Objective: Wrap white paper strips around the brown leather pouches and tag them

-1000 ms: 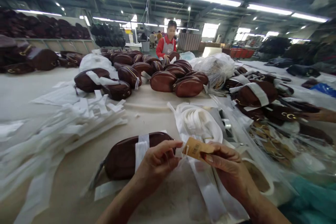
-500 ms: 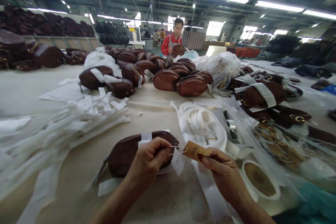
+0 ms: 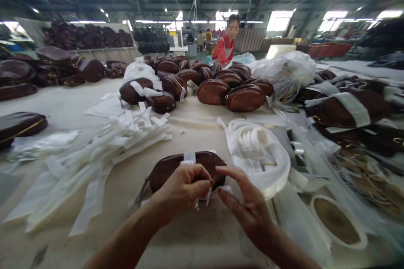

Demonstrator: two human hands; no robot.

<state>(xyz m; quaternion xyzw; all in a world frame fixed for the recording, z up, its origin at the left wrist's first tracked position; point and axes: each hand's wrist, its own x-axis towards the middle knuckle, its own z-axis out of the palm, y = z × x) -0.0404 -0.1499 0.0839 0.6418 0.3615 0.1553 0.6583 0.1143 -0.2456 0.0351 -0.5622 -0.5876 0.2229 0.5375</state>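
Left hand (image 3: 186,185) has thumb and forefinger pinched on a thin whitish cord (image 3: 208,196), with the other fingers curled in. Right hand (image 3: 244,201) is just beside it, thumb and forefinger spread with nothing between them. Can't tell if the cord's fastened to anything, it's too small and blurry.

The dark brown leather pouch (image 3: 164,170) lies on the table (image 3: 189,134) at 12 o'clock from the hands, partly hidden behind them, with a white paper band (image 3: 188,158) over its top. Coiled white strips (image 3: 252,134) are at 2 o'clock from the pouch, loose paper strips (image 3: 126,138) at 10.

Handling, my guess: the cord is next to weightless, limp and kinda slippery, so a fingertip pinch close to the end you're working makes sense. The pouch looks light, soft but plumped out enough to keep its shape, and smooth, so it might skid a bit. I'd grab the rounded ends at 9 and 3 o'clock, gently since leather could crease, and keep off the band, which would probably tear or slide.
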